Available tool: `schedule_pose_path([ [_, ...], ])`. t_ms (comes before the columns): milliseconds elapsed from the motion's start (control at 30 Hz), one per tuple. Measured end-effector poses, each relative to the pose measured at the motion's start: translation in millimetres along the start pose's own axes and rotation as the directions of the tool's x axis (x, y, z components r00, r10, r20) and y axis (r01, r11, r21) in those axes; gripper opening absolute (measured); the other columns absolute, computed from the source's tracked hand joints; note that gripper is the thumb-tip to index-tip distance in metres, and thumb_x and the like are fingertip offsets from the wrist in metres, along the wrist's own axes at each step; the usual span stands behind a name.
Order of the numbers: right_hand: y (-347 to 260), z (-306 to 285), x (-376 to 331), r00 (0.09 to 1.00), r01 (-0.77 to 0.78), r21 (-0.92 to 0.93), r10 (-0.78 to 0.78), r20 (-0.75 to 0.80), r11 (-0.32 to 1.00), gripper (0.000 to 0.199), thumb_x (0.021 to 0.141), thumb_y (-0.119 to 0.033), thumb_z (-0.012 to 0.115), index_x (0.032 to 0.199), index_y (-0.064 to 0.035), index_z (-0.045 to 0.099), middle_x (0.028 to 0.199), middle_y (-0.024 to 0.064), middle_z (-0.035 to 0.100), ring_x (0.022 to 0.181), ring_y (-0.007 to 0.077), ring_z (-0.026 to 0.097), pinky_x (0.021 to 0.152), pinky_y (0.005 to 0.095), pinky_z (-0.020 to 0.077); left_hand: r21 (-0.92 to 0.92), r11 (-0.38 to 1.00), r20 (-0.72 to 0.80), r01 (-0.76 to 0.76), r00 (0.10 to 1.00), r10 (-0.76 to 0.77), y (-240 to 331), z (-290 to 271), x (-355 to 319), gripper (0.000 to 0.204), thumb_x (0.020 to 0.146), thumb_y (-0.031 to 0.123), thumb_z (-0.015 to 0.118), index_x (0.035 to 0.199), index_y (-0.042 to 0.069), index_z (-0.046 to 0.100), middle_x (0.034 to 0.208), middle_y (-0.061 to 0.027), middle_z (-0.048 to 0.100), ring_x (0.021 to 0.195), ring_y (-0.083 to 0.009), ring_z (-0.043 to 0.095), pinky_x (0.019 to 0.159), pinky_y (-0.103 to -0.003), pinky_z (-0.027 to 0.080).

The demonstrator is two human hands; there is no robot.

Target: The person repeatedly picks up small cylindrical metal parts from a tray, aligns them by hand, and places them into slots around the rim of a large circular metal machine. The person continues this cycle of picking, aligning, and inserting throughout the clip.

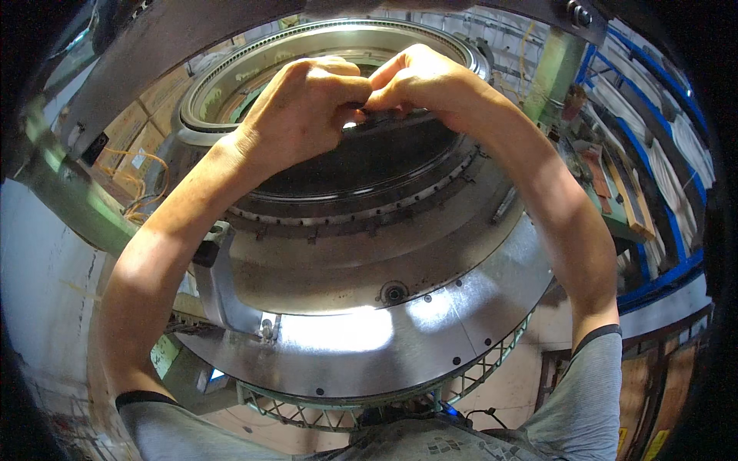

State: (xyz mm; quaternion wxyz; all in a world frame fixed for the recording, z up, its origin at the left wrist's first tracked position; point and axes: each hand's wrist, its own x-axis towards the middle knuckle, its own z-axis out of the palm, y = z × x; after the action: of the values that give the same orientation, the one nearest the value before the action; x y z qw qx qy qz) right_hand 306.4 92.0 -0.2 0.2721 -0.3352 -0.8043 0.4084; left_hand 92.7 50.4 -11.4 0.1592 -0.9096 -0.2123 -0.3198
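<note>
Both hands are raised and meet over the near side of a large round metal machine (354, 292). My left hand (311, 107) has its fingers curled in, thumb and fingertips pressed together. Against it, my right hand (423, 84) pinches with thumb and forefinger. Whatever is between the fingertips is too small or too hidden to name. Behind the hands lies the machine's upper ring (192, 96), with a finely slotted rim. Below them, a dark cylinder wall (338, 173) drops to a lower ring with small holes.
A smooth metal apron (407, 330) curves around the machine's near side. Green posts (553, 73) stand at both sides, and a dark beam (184, 38) arches overhead. On the right is a blue-framed rack (680, 223) with pale material. Cardboard boxes (127, 142) and an orange cord lie at left.
</note>
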Motion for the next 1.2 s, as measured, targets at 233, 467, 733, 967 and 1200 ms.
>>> schedule_pose_path([
  [233, 6, 1, -1, 0.999, 0.014, 0.061, -0.012, -0.035, 0.998, 0.015, 0.08, -0.008, 0.081, 0.093, -0.0011, 0.082, 0.077, 0.0027, 0.073, 0.067, 0.0085, 0.06, 0.063, 0.024, 0.0465, -0.017, 0.999, -0.001, -0.048, 0.999, 0.048, -3, 5, 2, 0.018, 0.079, -0.004, 0.071, 0.081, 0.002, 0.054, 0.076, -0.0112, 0.047, 0.072, -0.0288, 0.054, 0.069, -0.036, 0.042],
  [467, 3, 1, -4, 0.996, -0.022, 0.059, 0.027, -0.085, 0.998, 0.017, 0.079, -0.005, 0.081, 0.096, 0.0001, 0.081, 0.081, 0.006, 0.074, 0.069, 0.011, 0.064, 0.066, 0.025, 0.0517, 0.005, 1.0, -0.008, -0.025, 1.0, 0.025, 1, 4, 5, 0.018, 0.077, -0.005, 0.071, 0.081, 0.001, 0.055, 0.076, -0.0126, 0.051, 0.071, -0.0307, 0.056, 0.068, -0.038, 0.044],
  [733, 12, -6, -2, 0.993, -0.042, 0.059, 0.048, -0.108, 0.997, 0.019, 0.08, -0.005, 0.081, 0.099, 0.0003, 0.08, 0.085, 0.0074, 0.076, 0.073, 0.0128, 0.068, 0.069, 0.0262, 0.0542, -0.017, 0.999, -0.041, -0.033, 0.999, 0.033, 4, 12, 15, 0.016, 0.075, -0.007, 0.073, 0.08, 0.0, 0.059, 0.078, -0.0146, 0.058, 0.074, -0.0332, 0.061, 0.068, -0.042, 0.049],
  [967, 17, -14, 3, 0.997, -0.019, 0.034, 0.021, -0.068, 0.999, 0.013, 0.079, -0.008, 0.081, 0.091, -0.0014, 0.083, 0.076, 0.0045, 0.074, 0.065, 0.0121, 0.064, 0.062, 0.0279, 0.0522, 0.059, 0.998, 0.052, 0.016, 0.998, -0.019, 4, 9, 16, 0.017, 0.08, 0.002, 0.075, 0.097, 0.002, 0.072, 0.089, -0.0143, 0.068, 0.084, -0.034, 0.071, 0.076, -0.041, 0.057],
  [1200, 14, -22, -1, 0.999, 0.021, 0.004, -0.021, 0.026, 1.0, 0.026, 0.081, -0.009, 0.078, 0.105, 0.0029, 0.08, 0.086, 0.0073, 0.075, 0.073, 0.0126, 0.066, 0.073, 0.0269, 0.0542, 0.03, 1.0, -0.01, 0.0, 1.0, 0.0, 4, 14, 17, 0.016, 0.077, -0.003, 0.076, 0.08, 0.001, 0.06, 0.076, -0.0122, 0.056, 0.072, -0.0316, 0.059, 0.068, -0.04, 0.046],
])
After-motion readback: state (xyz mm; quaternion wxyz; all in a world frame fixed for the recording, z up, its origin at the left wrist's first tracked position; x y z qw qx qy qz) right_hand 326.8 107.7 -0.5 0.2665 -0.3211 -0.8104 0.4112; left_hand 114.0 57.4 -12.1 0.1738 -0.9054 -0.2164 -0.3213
